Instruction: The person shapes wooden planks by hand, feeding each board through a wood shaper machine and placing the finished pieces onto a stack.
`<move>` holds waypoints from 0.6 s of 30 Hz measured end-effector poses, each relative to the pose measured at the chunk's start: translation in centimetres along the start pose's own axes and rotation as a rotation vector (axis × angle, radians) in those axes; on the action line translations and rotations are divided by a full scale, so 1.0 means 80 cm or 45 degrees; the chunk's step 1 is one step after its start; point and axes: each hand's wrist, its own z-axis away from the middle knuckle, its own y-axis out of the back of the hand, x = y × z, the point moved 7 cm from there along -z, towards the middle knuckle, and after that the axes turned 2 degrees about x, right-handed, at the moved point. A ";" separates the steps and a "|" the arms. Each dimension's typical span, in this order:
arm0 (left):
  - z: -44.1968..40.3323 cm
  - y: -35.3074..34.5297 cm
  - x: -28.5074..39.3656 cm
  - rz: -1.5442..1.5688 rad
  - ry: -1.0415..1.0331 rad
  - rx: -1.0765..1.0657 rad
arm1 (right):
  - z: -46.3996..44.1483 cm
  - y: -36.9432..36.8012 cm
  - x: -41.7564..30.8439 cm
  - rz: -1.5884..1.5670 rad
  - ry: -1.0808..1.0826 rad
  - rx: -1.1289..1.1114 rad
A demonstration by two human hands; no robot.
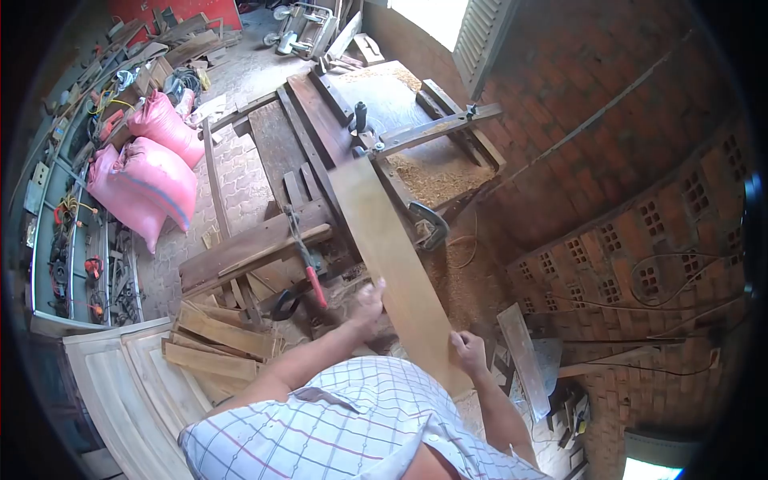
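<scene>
A long, flat wooden board (pixel 396 260) slants away from my body, its far end beside a dark upright cutter spindle (pixel 361 120) on the woodworking bench. At the board's left edge is my left hand (pixel 370 304), thumb up against the wood; its other fingers are partly hidden and a little blurred. My right hand (pixel 468 352) grips the opposite edge closer to my body, fingers closed round it. A wooden guide bar (pixel 436 132) crosses the bench just beyond the board's far end.
Red-handled pliers or cutters (pixel 314 280) lie left of the board. A dark clamp-like metal piece (pixel 432 226) sits to its right. Sawdust (pixel 440 172) covers part of the bench. Pink sacks (pixel 152 188), stacked offcuts (pixel 220 340) and a brick wall (pixel 608 184) surround the work area.
</scene>
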 end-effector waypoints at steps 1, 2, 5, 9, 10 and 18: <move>0.006 -0.021 -0.016 0.070 0.048 -0.075 | 0.005 0.003 0.044 -0.009 -0.103 -0.034; 0.006 -0.027 -0.022 0.062 0.054 -0.072 | 0.011 0.007 0.089 -0.015 -0.211 -0.066; 0.033 -0.052 -0.033 -0.198 0.328 -0.038 | 0.036 0.037 0.147 -0.008 -0.416 -0.123; 0.028 -0.038 -0.093 -0.507 0.430 -0.128 | 0.102 0.058 0.190 0.060 -0.564 -0.299; 0.030 -0.038 -0.094 -0.516 0.425 -0.122 | 0.129 0.063 0.203 -0.017 -0.618 -0.300; -0.065 -0.018 -0.071 -0.969 0.170 -0.057 | 0.116 0.066 0.203 0.269 -0.624 0.009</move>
